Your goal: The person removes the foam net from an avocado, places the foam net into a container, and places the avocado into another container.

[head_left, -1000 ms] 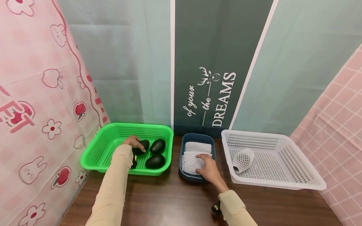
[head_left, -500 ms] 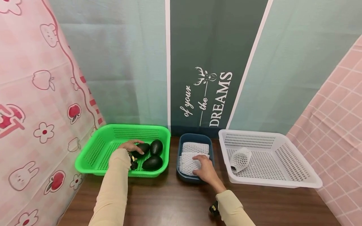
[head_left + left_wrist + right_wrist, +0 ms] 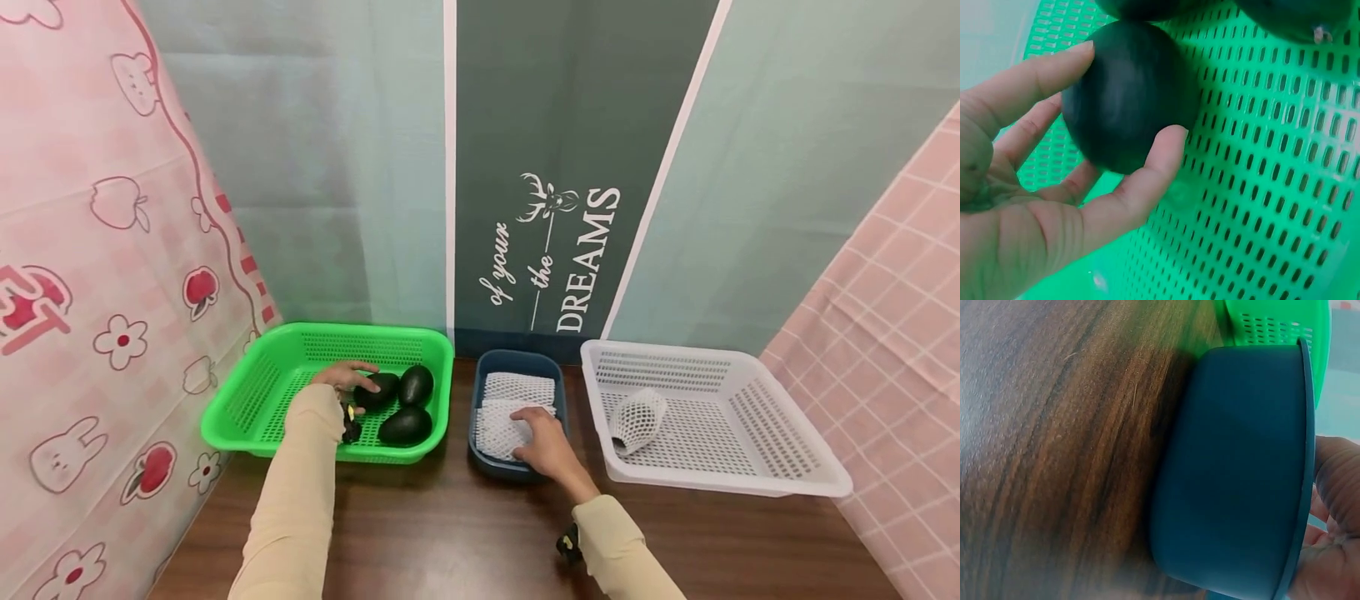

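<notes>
In the head view my left hand [image 3: 339,379] grips a black avocado [image 3: 381,392] inside the green basket [image 3: 228,429]. Seen from the left wrist, the thumb lies on one side of that avocado [image 3: 1132,94] and the fingers on the other. Two more avocados, one behind [image 3: 416,386] and one in front [image 3: 406,427], lie right of it. My right hand [image 3: 547,443] hovers over or touches white foam net sleeves [image 3: 502,429] in a dark blue bin [image 3: 506,472], thumb and index finger spread apart. Its other fingertips are hidden.
On the right stands a white basket [image 3: 720,480]. A foam net sleeve [image 3: 639,419] with something dark at its lower end lies in it. Brown wooden tabletop [image 3: 442,533] runs in front of the containers. Curtains close off the back and sides.
The head view has shifted slightly. My left fingers have drawn a little leftward on the avocado, and more of it shows. The right hand stays over the foam net sleeves.
</notes>
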Motion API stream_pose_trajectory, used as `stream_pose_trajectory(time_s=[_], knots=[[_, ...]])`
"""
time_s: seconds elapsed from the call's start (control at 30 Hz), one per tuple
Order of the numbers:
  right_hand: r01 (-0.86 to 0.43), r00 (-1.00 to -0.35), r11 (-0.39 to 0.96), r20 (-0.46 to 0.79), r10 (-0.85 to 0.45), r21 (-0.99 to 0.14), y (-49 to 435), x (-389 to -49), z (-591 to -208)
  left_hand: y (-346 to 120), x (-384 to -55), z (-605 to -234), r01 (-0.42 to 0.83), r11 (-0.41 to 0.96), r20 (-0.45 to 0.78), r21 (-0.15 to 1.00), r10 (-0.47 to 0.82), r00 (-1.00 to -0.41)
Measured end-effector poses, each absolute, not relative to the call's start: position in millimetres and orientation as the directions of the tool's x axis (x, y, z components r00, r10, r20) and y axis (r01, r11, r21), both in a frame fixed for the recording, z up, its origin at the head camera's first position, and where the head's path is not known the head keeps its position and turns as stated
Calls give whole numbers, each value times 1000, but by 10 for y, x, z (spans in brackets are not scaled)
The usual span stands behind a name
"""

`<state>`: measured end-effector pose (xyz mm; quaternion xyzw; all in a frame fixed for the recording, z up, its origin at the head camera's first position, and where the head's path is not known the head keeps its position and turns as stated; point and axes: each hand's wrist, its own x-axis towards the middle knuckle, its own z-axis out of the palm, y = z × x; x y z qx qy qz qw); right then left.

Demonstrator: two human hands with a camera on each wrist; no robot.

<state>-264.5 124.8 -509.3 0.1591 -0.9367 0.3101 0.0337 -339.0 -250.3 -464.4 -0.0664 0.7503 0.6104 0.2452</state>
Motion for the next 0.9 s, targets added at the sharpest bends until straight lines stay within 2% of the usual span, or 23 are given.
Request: stream_pose_trajectory(time_s=[0.37,0.53,0.67,0.9], knots=[[-324,-945,752,163,-282,-574,1268,-2648,-5029,-2518,-3465,-4673,-434,211,-468,876,148,-871],[-305,-952,737,180,-248,-603,1298,-2649,-4952,-2517,-3446,-4618,-397,292,-450,870,140,-882],[-340,-940,713,229,-252,-613,1331,-2654,-4876,-2504,-3467,-4588,-363,377,-440,852,140,-887],[-376,-926,691,275,-259,-617,1416,-2687,-4716,-2492,-3476,-4440,-345,388,-432,854,161,-887]])
